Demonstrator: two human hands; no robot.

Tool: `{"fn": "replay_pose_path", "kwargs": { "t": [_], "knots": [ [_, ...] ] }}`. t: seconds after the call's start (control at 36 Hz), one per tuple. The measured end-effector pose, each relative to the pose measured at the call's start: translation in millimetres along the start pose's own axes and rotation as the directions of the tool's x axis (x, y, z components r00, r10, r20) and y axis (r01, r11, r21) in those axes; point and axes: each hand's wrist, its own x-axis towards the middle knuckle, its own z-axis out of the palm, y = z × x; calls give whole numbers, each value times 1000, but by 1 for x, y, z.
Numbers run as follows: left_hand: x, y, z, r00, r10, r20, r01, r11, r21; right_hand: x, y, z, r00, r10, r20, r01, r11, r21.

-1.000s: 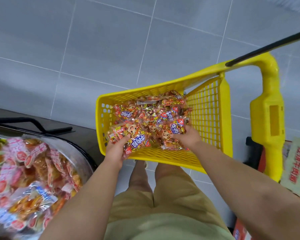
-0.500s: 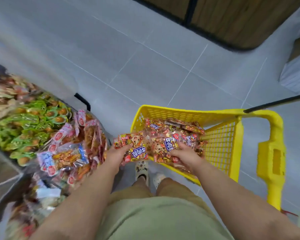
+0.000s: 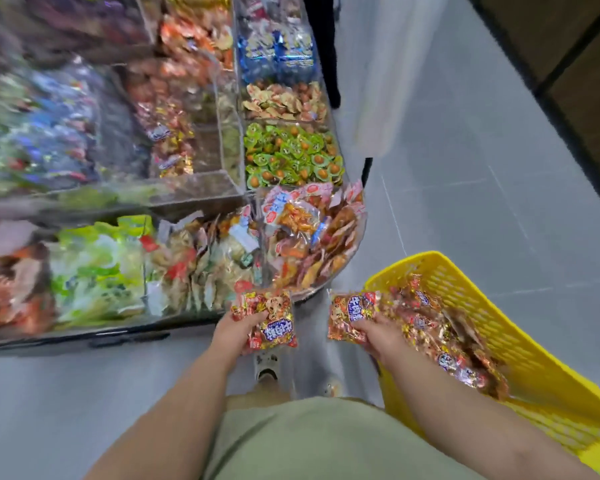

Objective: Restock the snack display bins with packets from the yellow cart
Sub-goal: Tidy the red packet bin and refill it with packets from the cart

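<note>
Snack packets (image 3: 271, 320) are out of the yellow cart (image 3: 520, 341); left hand (image 3: 234, 332) and right hand (image 3: 374, 336) fingers pinch bunches, now facing the display bins (image 3: 205, 188)

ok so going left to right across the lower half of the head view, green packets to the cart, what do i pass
green-and-white packets → beige packets → left hand gripping one packet → another packet gripped by the right hand → yellow cart; the red-and-orange packets overlap both hands, so left out

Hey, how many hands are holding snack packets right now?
2. The left hand grips one packet near the display bins; the right hand grips another packet beside the yellow cart. More may hide underneath.
</note>
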Motion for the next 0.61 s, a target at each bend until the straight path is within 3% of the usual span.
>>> {"fn": "replay_pose_path", "kwargs": {
  "t": [0.19, 0.36, 0.61],
  "knots": [
    [-6, -23, -69, 995, -16, -99, -15, 951, -310, -12, -19, 81, 981, -87, 176, 109, 987, -119],
    [7, -24, -141, 983, -8, -186, -84, 873, -480, -31, -39, 156, 948, -145, 282, 208, 956, -206],
    [36, 8, -272, 978, 82, -192, -162, 879, -448, -63, -52, 294, 896, -253, 366, 378, 867, -326]
  ]
}}
